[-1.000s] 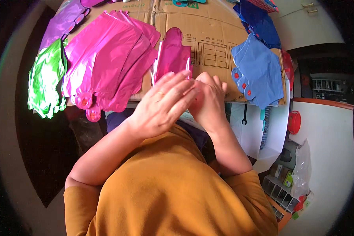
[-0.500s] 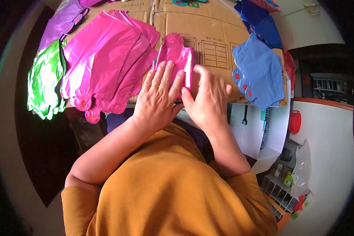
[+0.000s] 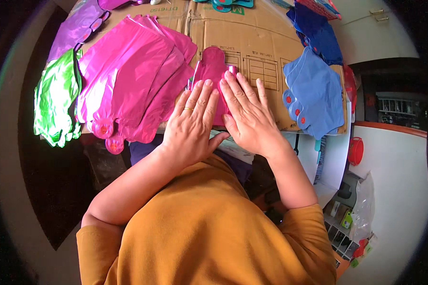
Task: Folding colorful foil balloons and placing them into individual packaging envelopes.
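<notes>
A flat, shiny pink foil piece (image 3: 212, 64), which looks like a deflated foil balloon, lies on the cardboard (image 3: 266, 47) with its rounded end pointing away from me. My left hand (image 3: 188, 116) rests flat on its left side, fingers stretched out, a ring on one finger. My right hand (image 3: 249, 111) presses flat along its right edge, where a narrow strip of foil is turned over. The near part of the piece is hidden under both hands. Left of it, a fanned pile of larger pink foil pieces (image 3: 133, 71) hangs over the near edge, with round tabs showing.
Bright green foil pieces (image 3: 57, 99) and purple ones (image 3: 76, 33) lie at the far left. Light blue pieces (image 3: 316, 92) and dark blue ones (image 3: 318, 35) lie on the right. Teal pieces (image 3: 223, 5) sit at the back. A red round container (image 3: 355, 149) stands beyond the right edge.
My right hand has gone from bent fingers at the foil's right edge to lying flat with fingers extended. The shiny right flap now lies lower and narrower.
</notes>
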